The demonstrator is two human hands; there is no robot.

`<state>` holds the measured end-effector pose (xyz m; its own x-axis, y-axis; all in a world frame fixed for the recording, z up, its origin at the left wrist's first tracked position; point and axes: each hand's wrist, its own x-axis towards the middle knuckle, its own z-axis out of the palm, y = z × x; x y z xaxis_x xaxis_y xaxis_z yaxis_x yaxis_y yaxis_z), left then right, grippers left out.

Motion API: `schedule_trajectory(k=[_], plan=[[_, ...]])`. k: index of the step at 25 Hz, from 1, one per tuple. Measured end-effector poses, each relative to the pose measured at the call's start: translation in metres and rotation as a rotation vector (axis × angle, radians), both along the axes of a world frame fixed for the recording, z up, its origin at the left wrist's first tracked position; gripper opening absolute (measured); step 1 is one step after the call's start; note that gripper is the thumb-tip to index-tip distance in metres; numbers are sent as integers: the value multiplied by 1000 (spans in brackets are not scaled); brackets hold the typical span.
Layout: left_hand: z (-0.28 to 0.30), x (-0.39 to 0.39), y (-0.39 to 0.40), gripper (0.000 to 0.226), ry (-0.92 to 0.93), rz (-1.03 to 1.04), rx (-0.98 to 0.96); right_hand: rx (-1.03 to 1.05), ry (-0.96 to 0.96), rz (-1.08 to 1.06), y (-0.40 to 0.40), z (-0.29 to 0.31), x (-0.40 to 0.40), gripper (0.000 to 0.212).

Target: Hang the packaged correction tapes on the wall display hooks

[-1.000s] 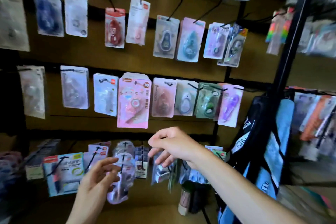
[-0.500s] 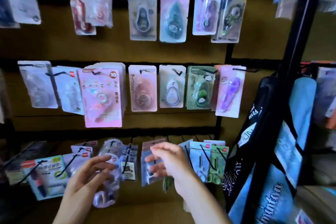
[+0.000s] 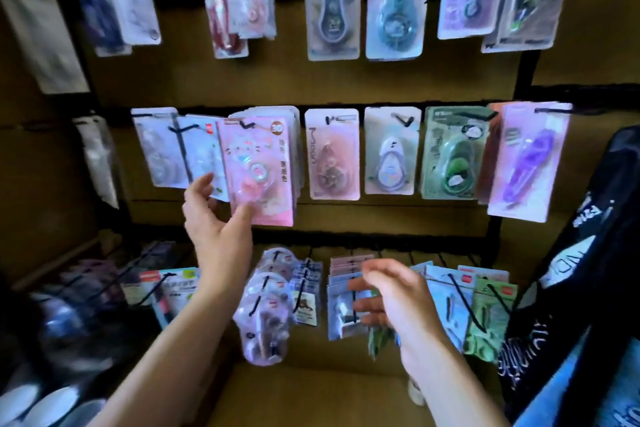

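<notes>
A brown wall panel carries three rows of black hooks hung with packaged correction tapes. My left hand (image 3: 214, 229) is raised to the middle row and touches the lower left edge of the pink correction tape pack (image 3: 258, 170), thumb on its front, fingers spread behind it. My right hand (image 3: 394, 295) hovers in front of the bottom row, fingers loosely curled at a grey-blue pack (image 3: 343, 308) hanging there; whether it pinches that pack is unclear. A stack of round clear packs (image 3: 266, 308) hangs between my forearms.
A black upright post (image 3: 523, 73) bounds the panel on the right. A black and blue bag (image 3: 585, 288) hangs at the far right. More packs (image 3: 332, 7) fill the top row. Blurred goods sit on a dark shelf at the lower left (image 3: 69, 315).
My left hand rose from the round clear packs in the bottom row up to the pink pack in the middle row. My right hand stayed at the bottom row. The camera moved closer.
</notes>
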<state>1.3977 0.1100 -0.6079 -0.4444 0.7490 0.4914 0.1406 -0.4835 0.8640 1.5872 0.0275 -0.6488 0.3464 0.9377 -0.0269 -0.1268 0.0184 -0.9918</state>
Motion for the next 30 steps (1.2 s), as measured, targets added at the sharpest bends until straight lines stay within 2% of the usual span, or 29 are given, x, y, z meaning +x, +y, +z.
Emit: schedule_trajectory(k=[3,9,13,18,21,24,30], plan=[[11,-9,-1,65,-112,-225,-172,13,-54,40,1,2,-19,13],[7,-21,3,54,-57,-337,-211,45,-68,39,2,9,-40,14],[-1,-16,-10,48,-26,-292,-84,35,-62,-8,5,11,-44,13],[-9,3,-31,65,-21,-166,76,44,43,-113,13,13,-26,13],[-20,21,-39,59,103,-168,188,63,90,-180,13,13,-5,14],[-26,39,-39,55,104,-231,181,72,150,-218,10,17,16,14],[-26,93,-37,63,129,-437,101,122,270,-448,-12,17,79,15]])
